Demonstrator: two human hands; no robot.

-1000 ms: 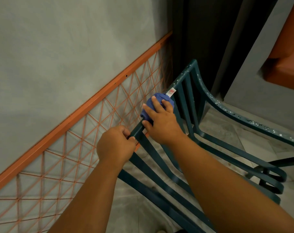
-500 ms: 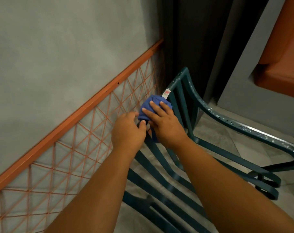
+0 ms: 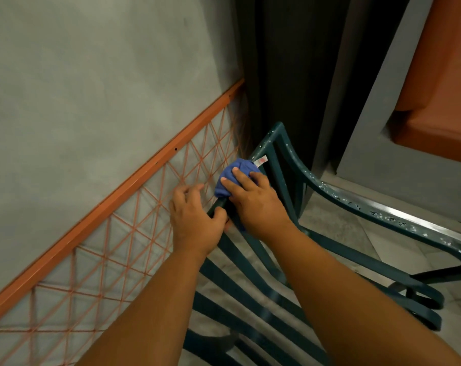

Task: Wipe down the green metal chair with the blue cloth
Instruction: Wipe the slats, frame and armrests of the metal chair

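The green metal chair [image 3: 361,204] stands below me, its slatted back and seat running toward the lower right, its armrest speckled with chipped paint. My right hand [image 3: 253,202] holds the bunched blue cloth [image 3: 234,175] against the chair's top rail; a white tag sticks out of the cloth. My left hand [image 3: 195,220] grips the same rail just below the cloth, fingers curled round it and close to the right hand.
A grey wall with an orange rail [image 3: 134,178] and an orange string lattice [image 3: 113,249] lies close on the left. A dark gap [image 3: 284,75] is behind the chair. An orange seat [image 3: 440,109] sits at upper right. Grey tiled floor [image 3: 382,239] shows under the chair.
My left hand slid up the rail until it sits right beside the right hand. The cloth and right hand stayed near the rail's upper end while the view shifted.
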